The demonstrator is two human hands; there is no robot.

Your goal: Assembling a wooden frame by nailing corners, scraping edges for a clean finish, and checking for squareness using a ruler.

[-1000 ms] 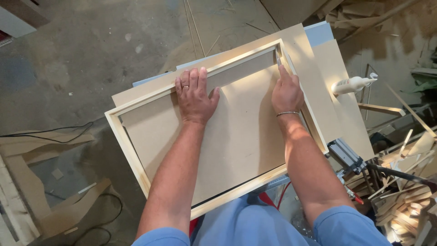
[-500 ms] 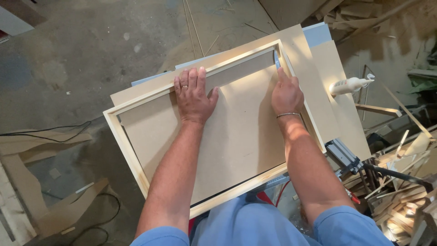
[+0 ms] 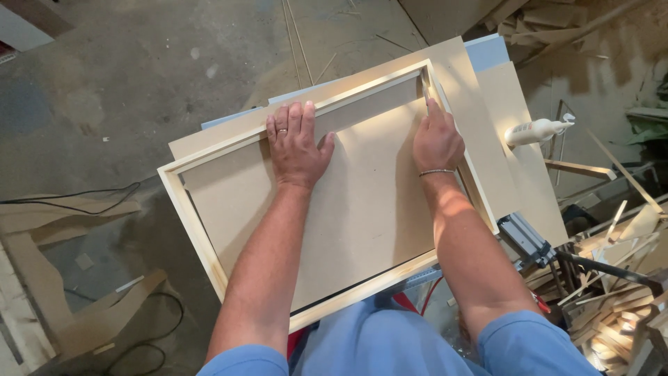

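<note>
Pressing left hand (image 3: 298, 147) and right hand (image 3: 437, 142) on framed panel (image 3: 362, 209)

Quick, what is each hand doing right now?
Left hand: open, flat on the board by the wooden frame.
Right hand: fingers curled at the frame's corner; what it holds cannot be told.

Packages: one squeeze bottle (image 3: 534, 130), white plastic with a tapered nozzle cap, lying on its side on the brown board (image 3: 518, 160) at the far right, nozzle pointing right past the board's edge. Its label is too small to make out. No signs or screens in view.
</note>
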